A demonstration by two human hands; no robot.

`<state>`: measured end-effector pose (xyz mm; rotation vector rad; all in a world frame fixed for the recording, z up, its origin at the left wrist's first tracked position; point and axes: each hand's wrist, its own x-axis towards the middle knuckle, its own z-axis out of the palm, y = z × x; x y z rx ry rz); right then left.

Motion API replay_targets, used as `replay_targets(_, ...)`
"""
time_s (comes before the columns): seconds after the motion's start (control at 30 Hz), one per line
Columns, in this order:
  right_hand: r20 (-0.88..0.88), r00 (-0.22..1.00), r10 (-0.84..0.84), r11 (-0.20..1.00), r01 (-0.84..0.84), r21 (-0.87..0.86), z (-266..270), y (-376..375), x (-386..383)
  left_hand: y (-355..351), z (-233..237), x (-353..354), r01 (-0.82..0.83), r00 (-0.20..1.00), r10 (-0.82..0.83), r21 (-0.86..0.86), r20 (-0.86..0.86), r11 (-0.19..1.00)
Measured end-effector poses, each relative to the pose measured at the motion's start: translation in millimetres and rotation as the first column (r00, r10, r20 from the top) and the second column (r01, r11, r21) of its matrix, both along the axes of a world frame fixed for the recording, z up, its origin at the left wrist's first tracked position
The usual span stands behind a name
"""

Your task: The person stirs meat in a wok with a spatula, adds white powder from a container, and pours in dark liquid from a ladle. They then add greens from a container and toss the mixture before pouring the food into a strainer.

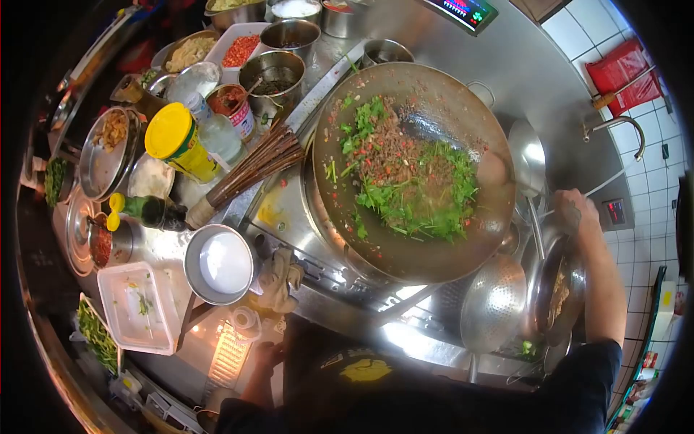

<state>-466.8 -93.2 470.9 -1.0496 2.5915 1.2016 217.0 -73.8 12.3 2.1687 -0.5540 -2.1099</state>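
Note:
A large wok (405, 264) sits on the stove in front of me, holding browned minced meat (397, 134), red chilli bits and chopped green herbs (416, 195). My right hand (577, 210) reaches out past the wok's right side, above a dark pan (571, 304). Its fingers are mostly hidden, so its grip does not show. Beside it, a metal ladle (530, 155) leans against the wok's right rim, handle pointing toward me. Low at my left side, my left hand (269, 354) is small and partly hidden near the counter edge; its fingers cannot be made out.
A perforated strainer (494, 304) lies right of the wok. On the left stand a bamboo brush (253, 170), a yellow-lidded tub (177, 145), a pot of white liquid (220, 264), a plastic container (137, 307) and several seasoning pots. A faucet (622, 126) juts out at the back right.

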Motion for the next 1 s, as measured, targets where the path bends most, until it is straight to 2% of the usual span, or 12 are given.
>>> replay_targets(0.03, 0.144, 0.989, -0.032, 0.997, 0.041, -0.058, -24.7, 5.7, -15.7, -6.6, 3.8, -0.5, 0.002, 1.0, -0.002, -0.011, -0.001, 1.0)
replay_targets(0.07, 0.611, 0.788, -0.076, 0.75, 0.449, -0.486, -62.5, 19.2, -28.0, -10.0, 7.1, -0.5, 0.005, 1.0, -0.005, -0.019, -0.002, 1.0)
replay_targets(0.13, 0.814, 0.547, 0.196, 0.361, 0.732, -0.578, -115.0, 3.2, 12.0, -17.1, 14.8, -3.6, -0.003, 1.0, 0.003, -0.049, -0.013, 0.999)
replay_targets(0.2, 0.257, 0.9, 0.353, 0.855, -0.199, -0.479, -88.7, -51.9, 92.3, -27.7, 15.0, -3.6, 0.021, 1.0, -0.023, -0.095, -0.016, 0.995)
replay_targets(0.43, 0.07, 0.989, 0.127, 0.992, -0.127, -0.006, 22.0, 0.2, 68.7, -50.0, 42.3, -11.7, -0.038, 0.998, 0.026, -0.196, -0.063, 0.98)
replay_targets(0.53, 0.462, 0.886, -0.031, 0.991, -0.034, 0.132, -27.8, -5.5, 40.0, -49.3, 44.7, -7.1, -0.072, 0.997, 0.073, -0.166, 0.001, 0.983)
replay_targets(0.6, 0.354, 0.73, 0.585, 0.781, -0.388, -0.489, -138.4, 4.0, 27.3, -44.6, 39.5, 2.2, -0.032, 0.999, 0.036, -0.169, 0.02, 0.985)
replay_targets(0.63, 0.569, 0.822, 0.028, 0.922, 0.199, -0.333, -97.2, -48.9, 103.4, -40.2, 27.3, 13.8, 0.037, 0.999, -0.031, -0.179, 0.034, 0.983)
replay_targets(0.67, 0.463, 0.829, 0.314, 0.858, -0.039, -0.511, -118.5, -39.0, 86.5, -37.4, 12.0, 25.7, 0.119, 0.992, -0.11, -0.203, 0.055, 0.972)
replay_targets(0.77, 0.396, 0.876, 0.274, 0.868, -0.048, -0.494, -62.9, -34.8, 109.1, -33.4, 3.5, 43.1, 0.243, 0.965, -0.224, -0.141, 0.136, 0.96)
replay_targets(0.83, 0.33, 0.896, 0.295, 0.87, -0.109, -0.482, -35.7, -35.0, 125.0, -13.0, -75.8, 84.7, 0.414, 0.906, -0.399, -0.489, 0.142, 0.768)
replay_targets(1.0, 0.269, 0.927, 0.261, 0.91, -0.143, -0.389, 0.4, -20.4, 135.0, -47.1, -20.4, 39.6, 0.053, 0.997, -0.059, -0.129, -0.045, 0.99)
